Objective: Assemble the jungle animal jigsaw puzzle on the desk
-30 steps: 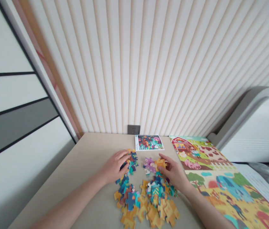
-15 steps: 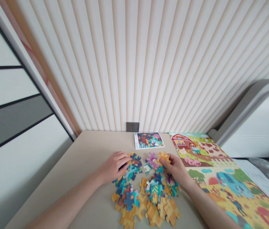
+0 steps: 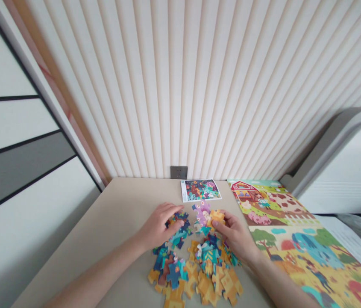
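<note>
My right hand (image 3: 235, 233) pinches an orange-yellow jigsaw puzzle piece (image 3: 218, 216) between thumb and fingers. Just left of it is a purple puzzle piece (image 3: 202, 214) with a face-like print; whether the two touch I cannot tell. My left hand (image 3: 159, 226) hovers at the left edge of the heap, thumb and fingers apart, over dark blue and brown puzzle pieces (image 3: 183, 222) that it partly hides. Nearer to me lies the loose heap of teal, blue and orange puzzle pieces (image 3: 199, 280), several overlapping.
Behind the heap lies a small picture card (image 3: 201, 191) on the beige table (image 3: 116, 205). Two printed boards, a farm scene (image 3: 270, 203) and an animal scene (image 3: 315, 261), cover the right side. A ribbed wall (image 3: 177, 85) with a socket (image 3: 179, 172) closes off the back.
My left hand has spread its thumb and fingers and shifted slightly right. My right hand has moved the orange-yellow piece a little left and down, and the purple piece sits slightly farther back.
</note>
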Available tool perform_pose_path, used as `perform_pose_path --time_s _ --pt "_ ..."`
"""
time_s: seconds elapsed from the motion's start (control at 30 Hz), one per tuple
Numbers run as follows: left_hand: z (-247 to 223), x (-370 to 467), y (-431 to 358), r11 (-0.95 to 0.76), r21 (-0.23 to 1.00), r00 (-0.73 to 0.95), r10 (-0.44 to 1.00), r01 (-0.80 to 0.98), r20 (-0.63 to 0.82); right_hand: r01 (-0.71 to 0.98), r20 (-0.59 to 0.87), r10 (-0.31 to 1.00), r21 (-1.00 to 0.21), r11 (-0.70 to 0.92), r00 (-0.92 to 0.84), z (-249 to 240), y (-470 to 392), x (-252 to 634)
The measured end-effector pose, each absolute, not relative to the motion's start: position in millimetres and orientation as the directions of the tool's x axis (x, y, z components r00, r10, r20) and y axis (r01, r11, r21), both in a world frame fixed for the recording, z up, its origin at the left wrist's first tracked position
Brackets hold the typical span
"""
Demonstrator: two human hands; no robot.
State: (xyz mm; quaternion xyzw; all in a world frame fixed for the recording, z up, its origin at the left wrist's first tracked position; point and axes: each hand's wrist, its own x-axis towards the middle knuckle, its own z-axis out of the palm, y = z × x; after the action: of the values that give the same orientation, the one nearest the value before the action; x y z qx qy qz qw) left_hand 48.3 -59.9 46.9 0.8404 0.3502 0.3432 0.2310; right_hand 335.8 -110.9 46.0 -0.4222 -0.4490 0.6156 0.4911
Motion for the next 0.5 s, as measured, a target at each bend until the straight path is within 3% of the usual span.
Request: perform_pose_path --time_s 0.07,0.17,0.33,0.5 --pt "50 64 -74 -0.466 0.821 0.484 0.83 0.33 0.277 -0.162 -0.04 0.979 -0.984 -0.073 -0.198 49 -116 330" --pt "46 79 -90 -0.278 0.925 0.46 0.878 0.26 0.135 -0.07 -0.017 0.969 -0.997 -0.035 -0.247 51 -120 322" --pt "39 78 -90 -0.273 0.918 0.419 0.898 0.287 0.136 0.078 0.034 0.976 -0.996 0.052 -0.217 48 -120 318" --pt "40 80 -86 -0.401 0.794 0.386 0.894 0.457 0.229 0.423 0.126 0.97 -0.883 0.206 -0.208 45 -117 321"
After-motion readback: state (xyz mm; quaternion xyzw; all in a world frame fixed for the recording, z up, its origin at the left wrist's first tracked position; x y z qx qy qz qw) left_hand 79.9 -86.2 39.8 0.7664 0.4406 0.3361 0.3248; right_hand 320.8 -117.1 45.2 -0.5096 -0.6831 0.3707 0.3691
